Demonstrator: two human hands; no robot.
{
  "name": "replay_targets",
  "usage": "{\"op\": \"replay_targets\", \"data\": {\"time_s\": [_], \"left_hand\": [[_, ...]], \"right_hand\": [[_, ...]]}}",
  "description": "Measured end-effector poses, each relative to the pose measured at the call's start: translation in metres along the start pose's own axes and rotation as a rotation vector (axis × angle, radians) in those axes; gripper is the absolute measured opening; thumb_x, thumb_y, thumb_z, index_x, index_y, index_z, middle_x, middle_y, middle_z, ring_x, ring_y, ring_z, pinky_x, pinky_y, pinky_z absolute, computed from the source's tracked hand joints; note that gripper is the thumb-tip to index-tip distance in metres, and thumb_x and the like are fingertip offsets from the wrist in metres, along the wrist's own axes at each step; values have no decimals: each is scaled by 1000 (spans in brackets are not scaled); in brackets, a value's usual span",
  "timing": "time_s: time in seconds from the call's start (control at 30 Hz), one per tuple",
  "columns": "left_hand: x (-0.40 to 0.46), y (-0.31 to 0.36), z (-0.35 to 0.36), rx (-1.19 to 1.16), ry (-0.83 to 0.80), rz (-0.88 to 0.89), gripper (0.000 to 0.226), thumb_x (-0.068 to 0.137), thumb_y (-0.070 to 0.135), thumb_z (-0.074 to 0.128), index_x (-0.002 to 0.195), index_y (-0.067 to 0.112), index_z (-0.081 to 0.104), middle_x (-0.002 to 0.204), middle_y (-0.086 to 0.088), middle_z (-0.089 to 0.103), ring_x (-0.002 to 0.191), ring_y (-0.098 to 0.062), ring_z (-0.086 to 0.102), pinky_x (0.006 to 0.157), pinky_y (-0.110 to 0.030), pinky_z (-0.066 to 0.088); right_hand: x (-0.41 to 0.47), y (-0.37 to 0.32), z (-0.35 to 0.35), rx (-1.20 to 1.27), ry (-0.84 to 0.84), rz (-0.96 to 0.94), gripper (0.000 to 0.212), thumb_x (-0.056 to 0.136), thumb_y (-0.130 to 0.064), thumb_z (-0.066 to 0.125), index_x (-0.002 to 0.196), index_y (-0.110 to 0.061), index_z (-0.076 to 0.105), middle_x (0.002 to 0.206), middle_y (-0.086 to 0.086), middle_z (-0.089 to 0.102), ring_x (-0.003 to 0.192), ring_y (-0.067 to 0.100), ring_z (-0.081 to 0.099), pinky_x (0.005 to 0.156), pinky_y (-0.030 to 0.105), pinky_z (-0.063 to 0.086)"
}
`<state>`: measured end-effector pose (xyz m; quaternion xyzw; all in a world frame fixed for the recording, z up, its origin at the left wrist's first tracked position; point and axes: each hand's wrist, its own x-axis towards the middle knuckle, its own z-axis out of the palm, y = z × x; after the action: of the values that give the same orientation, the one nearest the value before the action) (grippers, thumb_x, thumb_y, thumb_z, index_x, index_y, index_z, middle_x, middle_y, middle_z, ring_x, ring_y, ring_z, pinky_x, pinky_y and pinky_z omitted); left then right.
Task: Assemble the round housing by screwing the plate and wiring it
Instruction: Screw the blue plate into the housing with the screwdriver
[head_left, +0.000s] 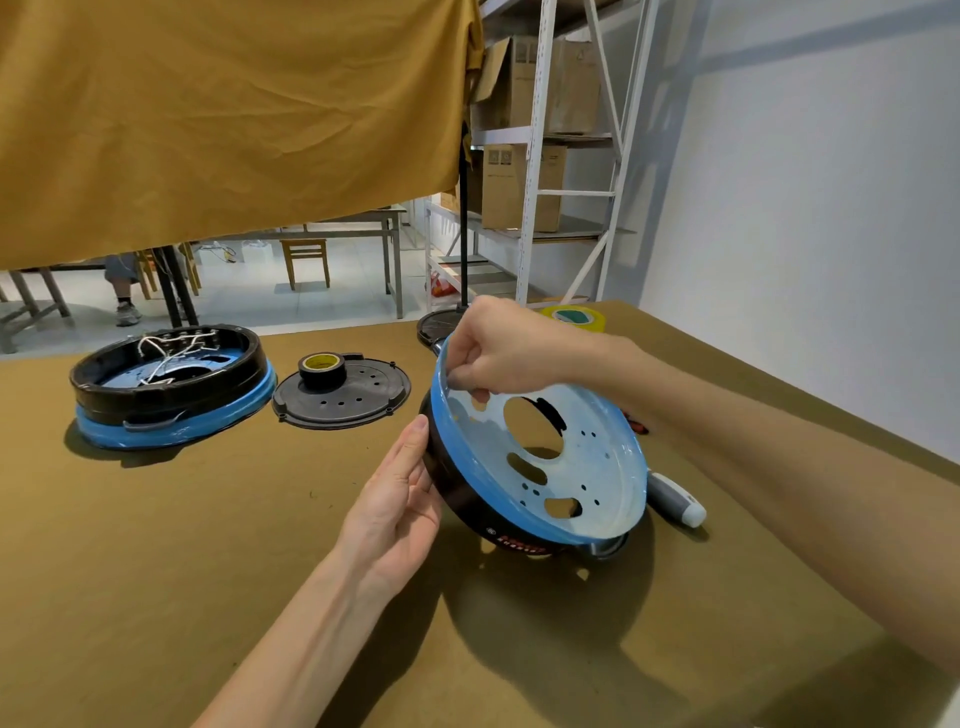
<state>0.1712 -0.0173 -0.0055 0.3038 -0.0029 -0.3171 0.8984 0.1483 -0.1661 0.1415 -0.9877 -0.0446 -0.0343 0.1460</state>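
A round black housing with a blue-filmed rim and a pale perforated metal floor (540, 457) is held tilted above the middle of the olive-brown worktop (156, 545), its open side facing the camera and its lower edge close to the surface. The right hand (506, 351) reaches over the upper rim with fingers curled, pinching the blue edge. The left hand (400, 509) lies with straight, relaxed fingers flat against the black outer wall on the housing's left side.

Toward the far left edge of the worktop sits a second round black housing with a blue band at its base (171, 387), white wires (163, 356) tangled inside it. Just beside it, toward the middle, lies a flat black round plate with small holes (345, 400), and a black roll of tape with a yellow core (322, 369) stands on the plate. Behind the held housing, a grey-and-white tool handle (678, 501) lies on the worktop. A yellow roll of tape (574, 317) rests near the far edge.
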Motion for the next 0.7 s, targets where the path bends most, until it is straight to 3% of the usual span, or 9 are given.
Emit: {"op": "replay_targets", "data": {"time_s": [0.13,0.3,0.4,0.53,0.63,0.7], "left_hand": [[-1,0,-1,30,-9,4,38,91,16,71,128,7,69,126,-18,71,119,-27,69,104,-45,52],[-5,2,-4,2,-3,-26,39,92,16,70,129,8,67,124,-18,72,114,-28,71,76,-41,64],[-6,0,-5,-20,2,-48,40,91,16,70,130,8,67,124,-20,72,114,-29,71,75,-41,64],[-7,-3,-4,-128,64,-92,50,81,12,77,129,7,66,118,-22,73,107,-31,74,70,-44,64],[-7,-3,-6,-151,70,-116,53,80,12,78,131,6,64,119,-22,73,108,-31,74,73,-44,64],[-7,-4,-6,-115,43,-122,54,81,15,77,133,6,64,123,-20,72,113,-30,72,80,-42,63]], "right_hand": [[11,2,-14,6,-113,54,20,93,-18,69,81,-5,80,78,13,76,63,15,60,65,28,53],[7,-9,-6,-98,-79,-16,19,94,-17,67,81,-9,78,66,1,75,73,20,74,74,38,64],[1,-13,8,-164,5,-64,18,94,-8,62,80,-6,73,68,6,71,70,24,71,71,41,62],[-6,-19,42,-371,145,-110,25,96,-6,60,76,-14,48,72,1,48,71,25,55,56,31,41],[1,-11,33,-132,86,-5,16,95,-8,63,80,-4,65,75,5,67,67,18,63,57,27,49],[10,-3,13,108,-72,137,14,93,-9,68,83,-3,76,71,6,73,60,13,62,55,20,49]]}}
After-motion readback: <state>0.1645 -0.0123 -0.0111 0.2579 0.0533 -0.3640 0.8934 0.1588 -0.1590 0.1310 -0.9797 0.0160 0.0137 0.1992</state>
